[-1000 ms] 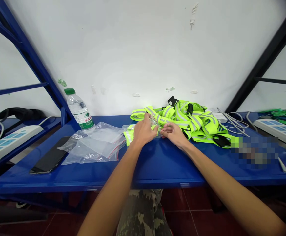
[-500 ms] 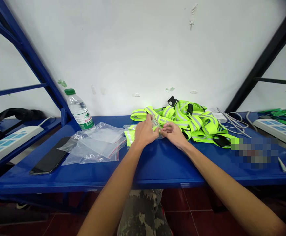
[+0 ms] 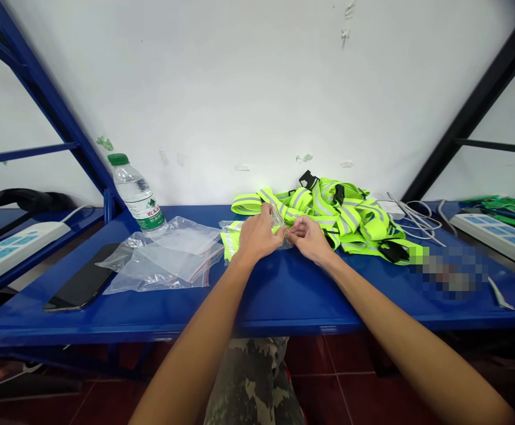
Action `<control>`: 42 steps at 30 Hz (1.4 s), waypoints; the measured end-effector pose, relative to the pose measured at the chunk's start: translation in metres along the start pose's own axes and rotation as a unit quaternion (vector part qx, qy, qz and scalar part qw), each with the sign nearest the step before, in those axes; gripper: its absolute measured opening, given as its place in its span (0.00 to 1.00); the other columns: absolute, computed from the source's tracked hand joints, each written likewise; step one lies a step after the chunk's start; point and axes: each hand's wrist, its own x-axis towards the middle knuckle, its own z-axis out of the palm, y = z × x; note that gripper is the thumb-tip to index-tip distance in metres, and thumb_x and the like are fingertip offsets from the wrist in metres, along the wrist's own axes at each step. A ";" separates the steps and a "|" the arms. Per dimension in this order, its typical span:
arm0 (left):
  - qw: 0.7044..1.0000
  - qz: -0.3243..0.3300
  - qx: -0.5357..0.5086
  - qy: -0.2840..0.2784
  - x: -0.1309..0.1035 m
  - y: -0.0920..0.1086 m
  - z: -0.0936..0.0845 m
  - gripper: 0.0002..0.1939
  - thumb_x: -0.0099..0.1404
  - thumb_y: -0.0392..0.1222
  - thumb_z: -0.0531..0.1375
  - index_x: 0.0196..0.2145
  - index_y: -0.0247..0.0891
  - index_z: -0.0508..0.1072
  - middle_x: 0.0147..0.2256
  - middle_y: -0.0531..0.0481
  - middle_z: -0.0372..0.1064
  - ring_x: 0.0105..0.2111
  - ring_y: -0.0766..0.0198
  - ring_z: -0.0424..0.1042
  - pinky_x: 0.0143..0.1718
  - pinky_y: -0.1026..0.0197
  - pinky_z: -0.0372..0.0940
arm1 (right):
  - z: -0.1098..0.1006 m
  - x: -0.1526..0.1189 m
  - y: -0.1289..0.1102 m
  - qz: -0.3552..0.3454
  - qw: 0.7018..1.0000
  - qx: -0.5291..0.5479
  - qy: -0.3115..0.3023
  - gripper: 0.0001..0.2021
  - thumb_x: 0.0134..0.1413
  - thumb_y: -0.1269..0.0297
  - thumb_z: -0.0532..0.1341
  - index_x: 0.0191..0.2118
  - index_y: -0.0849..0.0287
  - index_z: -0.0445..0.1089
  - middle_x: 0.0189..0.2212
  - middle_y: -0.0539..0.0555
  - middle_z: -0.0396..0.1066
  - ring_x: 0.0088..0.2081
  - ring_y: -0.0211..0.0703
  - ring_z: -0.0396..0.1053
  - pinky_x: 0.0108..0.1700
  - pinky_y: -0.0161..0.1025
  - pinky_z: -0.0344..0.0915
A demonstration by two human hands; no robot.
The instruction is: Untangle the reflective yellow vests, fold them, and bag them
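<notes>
My left hand (image 3: 261, 235) is closed on a clear plastic bag (image 3: 279, 219), with a piece of yellow-green reflective strap (image 3: 231, 241) showing to its left. Pinched fingers of my right hand (image 3: 307, 237) meet the right side of the same bag, close to my left fingertips. Behind and to the right of both hands lies a tangled heap of yellow-green reflective straps (image 3: 350, 218) with black buckles. Flat clear zip bags (image 3: 169, 257) are spread on the blue table to the left of my left hand.
A water bottle (image 3: 137, 195) stands at the back left, near a black phone (image 3: 84, 280). White cables (image 3: 421, 221) lie right of the heap. Power strips (image 3: 22, 251) flank the table on both sides. Blue frame posts rise at the left.
The whole view has shifted slightly. Both hands stay at the bag with nearly the same grip. At the lower left edge, part of another person's hand now shows.
</notes>
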 end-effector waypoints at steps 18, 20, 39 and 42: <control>1.000 0.000 0.013 -0.009 0.000 0.007 -0.003 0.18 0.73 0.51 0.43 0.53 0.38 0.58 0.37 0.42 0.76 0.40 0.52 0.76 0.39 0.58 0.63 | 0.004 -0.001 -0.007 0.011 0.999 0.027 0.017 0.21 0.30 0.58 0.73 0.28 0.56 0.61 0.24 0.49 0.69 0.25 0.38 0.68 0.29 0.37 0.68; 1.000 0.004 0.010 -0.009 0.000 0.007 -0.004 0.18 0.73 0.51 0.44 0.53 0.38 0.58 0.38 0.42 0.76 0.40 0.52 0.76 0.39 0.58 0.63 | 0.005 -0.002 -0.008 0.006 1.000 0.017 0.018 0.20 0.31 0.57 0.73 0.27 0.55 0.60 0.23 0.49 0.68 0.24 0.39 0.68 0.28 0.38 0.68; 0.999 0.000 0.034 0.012 0.000 0.006 -0.001 0.15 0.72 0.48 0.46 0.52 0.38 0.59 0.38 0.42 0.75 0.39 0.50 0.76 0.38 0.56 0.63 | 0.003 -0.004 -0.002 -0.061 0.994 -0.092 -0.016 0.11 0.42 0.67 0.64 0.33 0.57 0.63 0.28 0.52 0.68 0.28 0.39 0.67 0.33 0.39 0.68; 0.999 -0.005 0.040 0.013 -0.001 0.010 0.000 0.15 0.72 0.46 0.46 0.52 0.37 0.59 0.38 0.42 0.75 0.38 0.50 0.76 0.36 0.56 0.63 | 0.005 -0.006 -0.002 -0.087 0.989 -0.121 -0.014 0.10 0.43 0.68 0.62 0.35 0.57 0.62 0.28 0.51 0.67 0.28 0.38 0.67 0.32 0.38 0.67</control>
